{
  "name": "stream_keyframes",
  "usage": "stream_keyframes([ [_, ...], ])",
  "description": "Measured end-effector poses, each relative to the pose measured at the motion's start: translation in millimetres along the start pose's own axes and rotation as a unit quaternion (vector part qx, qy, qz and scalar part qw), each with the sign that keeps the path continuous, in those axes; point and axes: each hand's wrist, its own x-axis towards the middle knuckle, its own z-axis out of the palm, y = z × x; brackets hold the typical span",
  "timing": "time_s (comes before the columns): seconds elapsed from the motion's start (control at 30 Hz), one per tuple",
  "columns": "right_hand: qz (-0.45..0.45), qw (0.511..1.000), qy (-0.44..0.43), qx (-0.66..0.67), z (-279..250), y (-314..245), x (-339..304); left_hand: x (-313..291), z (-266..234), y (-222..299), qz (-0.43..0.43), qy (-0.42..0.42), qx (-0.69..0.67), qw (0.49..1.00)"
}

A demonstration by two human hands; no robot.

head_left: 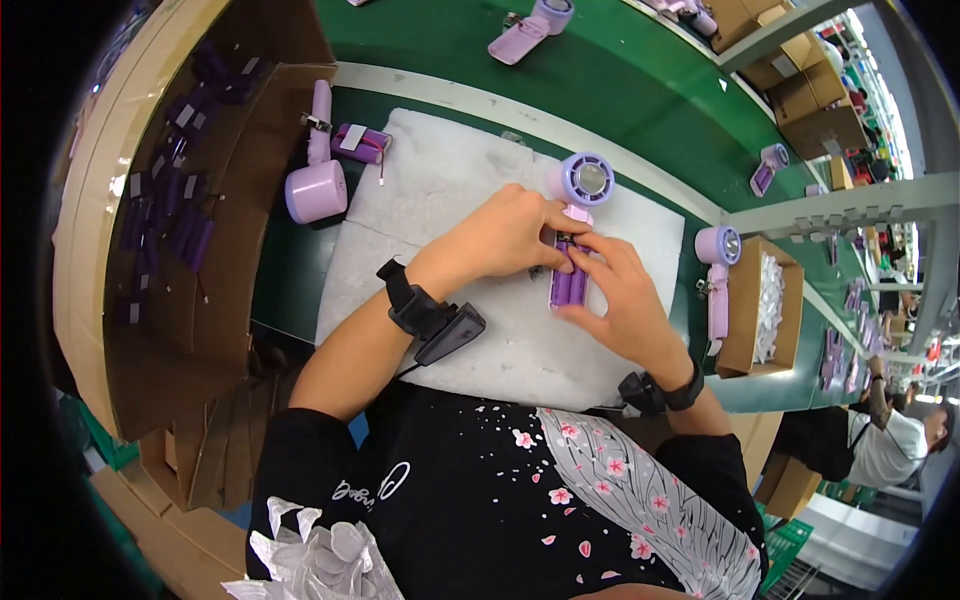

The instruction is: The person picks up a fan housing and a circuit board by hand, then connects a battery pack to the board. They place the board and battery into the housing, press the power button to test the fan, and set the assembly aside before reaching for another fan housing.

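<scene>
A lilac handheld fan [582,180] lies on the white foam pad, its round head pointing away from me and its handle open. Two purple battery cells [568,286] sit inside the handle. My left hand [503,236] comes from the left, thumb and fingers closed on the upper part of the handle just below the head. My right hand [628,300] grips the handle from the right, its fingertips meeting the left ones over the cells and its thumb by the lower end. The fingers hide what lies between their tips.
At the left stand a cardboard box [225,190] of purple battery packs, another fan [316,192] and a loose battery pack [361,143]. Right of the foam pad [450,160] are a fan [718,247] and a box [738,345] of white pieces. More fans [522,38] lie on the green belt beyond.
</scene>
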Motion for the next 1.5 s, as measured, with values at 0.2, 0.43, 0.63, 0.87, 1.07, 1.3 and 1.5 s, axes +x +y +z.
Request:
stream_keyframes([
  [0.2,0.037,0.997,0.003,-0.071,2.1,9.2,2.1,7.2,17.4,-9.8,0.085,0.120,0.014,0.989],
  [0.43,0.103,0.966,0.141,-0.193,-22.5,104.2,83.1,4.1,5.4,-5.8,0.054,0.251,0.085,0.963],
  [0.63,0.057,0.989,0.080,-0.110,17.2,89.0,188.6,-32.4,-31.6,17.3,-0.122,0.397,0.234,0.879],
  [0.87,0.045,0.990,0.069,-0.114,46.5,138.7,206.5,-47.3,-31.8,-7.1,-0.225,0.374,0.309,0.845],
  [1.07,0.089,0.992,0.018,0.085,-16.5,82.9,126.1,-58.5,-49.1,-43.4,-0.151,0.357,0.272,0.881],
  [1.3,0.115,0.980,-0.063,0.151,-12.3,17.7,15.4,-59.7,-65.1,-22.7,-0.169,0.377,0.224,0.883],
  [1.5,0.008,0.986,0.045,0.162,-41.3,-34.4,2.3,-46.1,-69.7,3.3,-0.045,0.370,0.231,0.899],
])
